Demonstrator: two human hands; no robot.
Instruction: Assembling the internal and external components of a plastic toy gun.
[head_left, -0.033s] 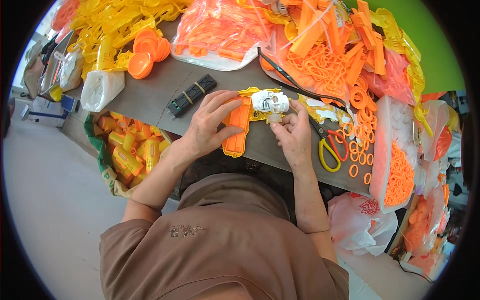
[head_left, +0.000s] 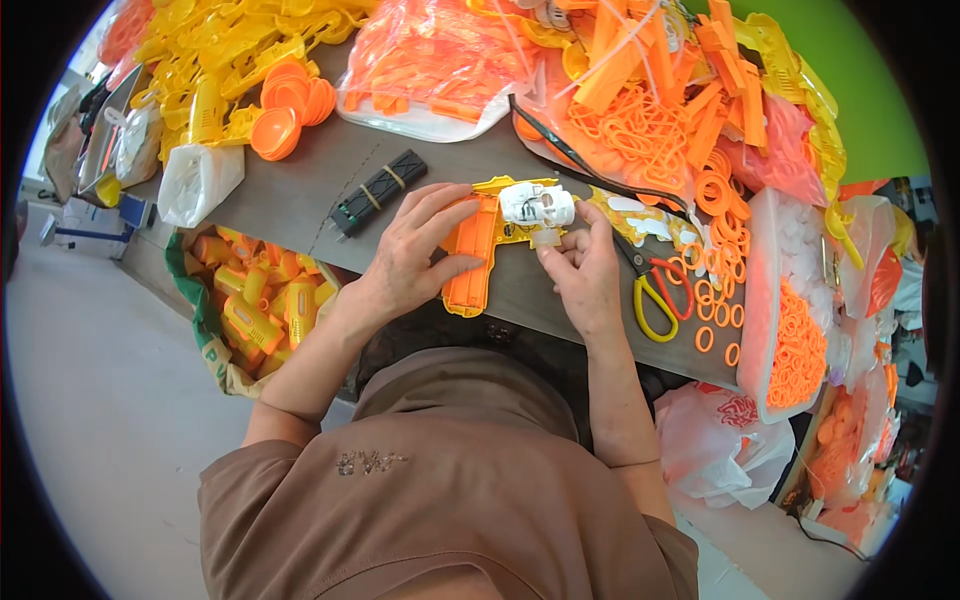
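Observation:
On the near part of the table lies a yellow and orange plastic shell half [head_left: 470,265], which looks like part of a toy gun. My left hand [head_left: 412,258] grips its left side, fingers over the orange part and thumb on the near edge. A white cylindrical plastic mechanism [head_left: 536,204] sits over the shell's right end. My right hand [head_left: 584,268] pinches it at the right, forefinger by its end and thumb at a small pale piece [head_left: 546,237] below. Scissors [head_left: 657,294] with one yellow and one red handle lie just right of that hand.
A black block with bands [head_left: 378,192] lies beyond my left hand. Orange rings [head_left: 722,300] are scattered at the right beside a translucent tub [head_left: 757,330]. Bagged orange parts [head_left: 430,70] and yellow shells [head_left: 240,50] line the back. A sack [head_left: 208,335] of yellow-orange parts stands at the left.
The white mechanism looks slightly turned at my right hand. Both hands stay in nearly the same place, and the whole view has shifted a little.

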